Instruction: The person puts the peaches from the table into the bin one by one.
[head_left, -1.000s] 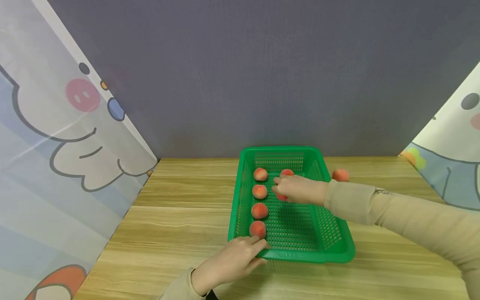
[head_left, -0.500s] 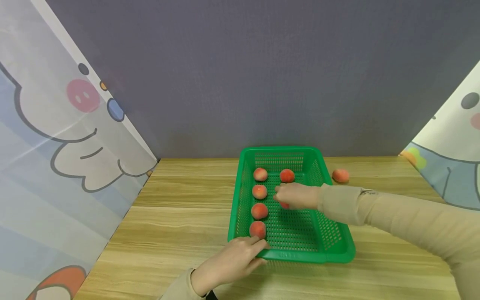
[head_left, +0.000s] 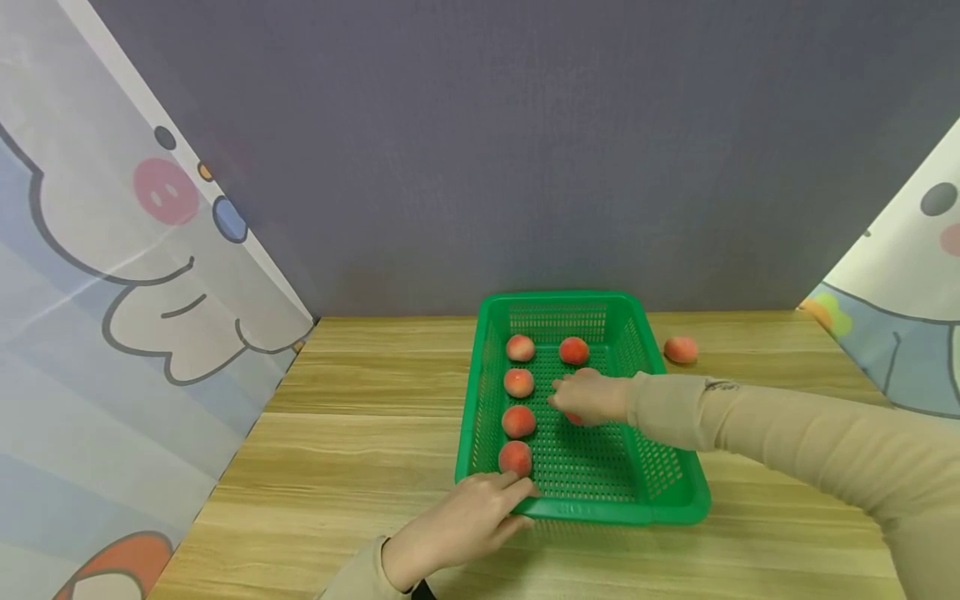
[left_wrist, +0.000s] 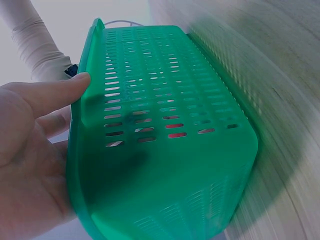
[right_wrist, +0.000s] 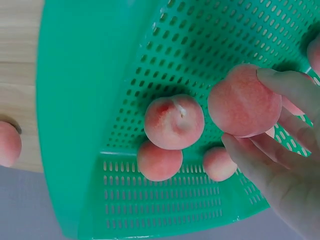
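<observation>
My right hand (head_left: 594, 397) is inside the green perforated plastic basket (head_left: 592, 512) and holds a peach (right_wrist: 245, 102) between thumb and fingers. That peach is above the basket floor, mostly hidden by the hand in the head view. Beside it in the right wrist view lies another peach (right_wrist: 174, 122), stem hollow showing, and past that a red peach (head_left: 574, 351) near the far wall. Several peaches (head_left: 519, 422) form a column along the left wall. My left hand (head_left: 472, 517) grips the near left corner's rim, its thumb (left_wrist: 60, 95) on the outside.
One peach (head_left: 681, 350) lies on the wooden table (head_left: 360, 450) to the right of the basket. A grey wall (head_left: 480, 150) rises behind the table. Cartoon-printed sheets (head_left: 150, 333) stand at both sides.
My right hand has moved nearer to me inside the basket with the peach. The red peach at the far end, partly covered earlier, now shows fully. My left hand stays on the rim.
</observation>
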